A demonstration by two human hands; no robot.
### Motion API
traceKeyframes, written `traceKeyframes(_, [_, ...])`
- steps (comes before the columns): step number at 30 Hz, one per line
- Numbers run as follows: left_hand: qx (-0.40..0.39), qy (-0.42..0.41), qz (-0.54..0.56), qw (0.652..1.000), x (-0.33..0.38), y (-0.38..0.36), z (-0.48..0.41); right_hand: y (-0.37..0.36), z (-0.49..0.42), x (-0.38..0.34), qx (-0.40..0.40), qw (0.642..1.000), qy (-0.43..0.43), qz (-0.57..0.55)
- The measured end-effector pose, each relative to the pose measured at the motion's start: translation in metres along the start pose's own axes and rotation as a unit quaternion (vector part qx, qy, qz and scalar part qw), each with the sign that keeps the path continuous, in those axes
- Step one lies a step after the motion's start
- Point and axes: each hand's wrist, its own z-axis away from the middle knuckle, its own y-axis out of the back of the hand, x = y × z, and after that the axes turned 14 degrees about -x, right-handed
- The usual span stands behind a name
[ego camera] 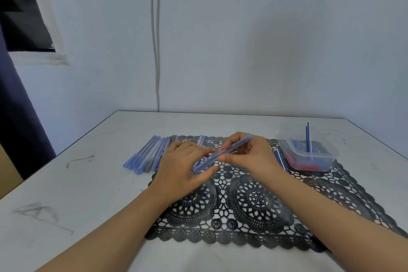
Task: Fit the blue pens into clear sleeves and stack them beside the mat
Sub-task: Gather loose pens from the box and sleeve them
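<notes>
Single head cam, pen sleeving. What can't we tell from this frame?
- Held pen: head view, blurred; left hand and right hand pinch it, so how far it sits in a sleeve is unclear.
- Stack left of the mat: pens overlap and the left hand hides its right side; no count.
- Clear tub: cloudy wall, small in view; contents unclear.

Both your bare forearms reach in from the near edge and converge, your left hand [185,168] palm-down, pinching the near left end of a blue pen [234,147], your right hand [251,152] curled round its far right end.
</notes>
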Motion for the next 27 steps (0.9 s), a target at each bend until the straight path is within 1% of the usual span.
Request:
traceKeyframes(2, [0.014, -0.022, -0.025, 0.999, -0.001, -0.004, -0.001, -0.003, 0.002, 0.003, -0.017, 0.999, -0.012, -0.031])
traceKeyframes(4, [0.036, -0.033, -0.039, 0.998, -0.004, -0.005, 0.000, -0.002, 0.003, 0.005, -0.027, 0.999, -0.016, -0.038])
traceKeyframes(8, [0.072, -0.009, -0.052, 0.996, -0.009, -0.003, 0.000, 0.005, 0.001, 0.007, 0.008, 1.000, -0.006, -0.015])
traceKeyframes(10, [0.077, 0.004, -0.041, 0.996, -0.012, -0.002, 0.000, 0.011, -0.001, 0.010, 0.044, 0.999, 0.003, 0.021])
traceKeyframes(11, [0.077, 0.009, -0.036, 0.996, -0.013, -0.002, 0.000, 0.013, -0.002, 0.013, 0.060, 0.997, 0.009, 0.053])
traceKeyframes(13, [0.076, 0.016, -0.035, 0.996, -0.014, -0.002, 0.000, 0.019, -0.003, 0.019, 0.069, 0.987, 0.026, 0.143])
traceKeyframes(14, [0.076, 0.020, -0.038, 0.996, -0.013, -0.002, 0.001, 0.022, -0.003, 0.023, 0.059, 0.977, 0.040, 0.202])
traceKeyframes(15, [0.076, 0.023, -0.042, 0.996, -0.013, -0.002, 0.001, 0.023, -0.002, 0.025, 0.051, 0.959, 0.060, 0.272])
traceKeyframes(17, [0.075, 0.027, -0.054, 0.995, -0.013, -0.003, 0.001, 0.025, -0.003, 0.030, 0.050, 0.902, 0.117, 0.413])
traceKeyframes(19, [0.072, 0.030, -0.066, 0.995, -0.013, -0.003, 0.001, 0.026, -0.003, 0.035, 0.065, 0.852, 0.155, 0.497])
traceKeyframes(21, [0.066, 0.026, -0.075, 0.995, -0.011, -0.002, 0.001, 0.027, -0.005, 0.038, 0.083, 0.818, 0.182, 0.540])
traceKeyframes(24, [0.050, 0.018, -0.074, 0.996, -0.009, -0.001, 0.001, 0.026, -0.006, 0.039, 0.086, 0.784, 0.220, 0.575])
traceKeyframes(27, [0.026, 0.018, -0.041, 0.999, -0.010, 0.000, 0.000, 0.025, -0.003, 0.040, 0.090, 0.753, 0.243, 0.605])
